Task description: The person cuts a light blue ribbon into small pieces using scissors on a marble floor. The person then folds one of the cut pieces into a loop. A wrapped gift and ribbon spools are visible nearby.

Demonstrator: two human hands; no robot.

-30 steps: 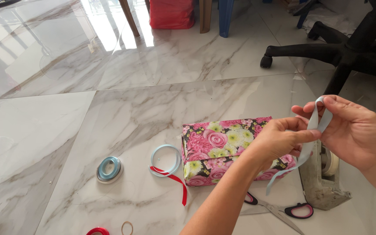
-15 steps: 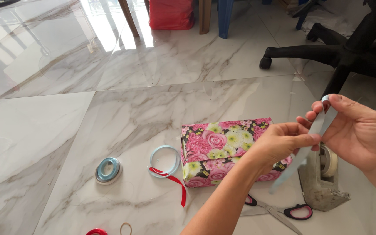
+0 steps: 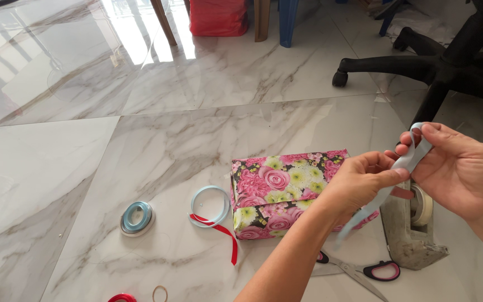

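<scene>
Above floral box (image 3: 278, 187), both hands pinching blue ribbon (image 3: 406, 162) (tail blurred), dispenser (image 3: 412, 235) half-hidden

Two hands: left hand (image 3: 359, 184) and right hand (image 3: 459, 170), together holding one pale blue ribbon strip (image 3: 389, 190). One floral-wrapped box (image 3: 278, 193). One tape dispenser (image 3: 412, 229). One pair of scissors (image 3: 359, 271). One blue ribbon spool (image 3: 137, 217); one loose blue ribbon coil (image 3: 210, 206); one red ribbon strip (image 3: 222, 235). One red roll (image 3: 122, 298), cut off by the lower edge, possibly another spool. One small ring (image 3: 160, 293). One office chair base (image 3: 437, 67).
</scene>
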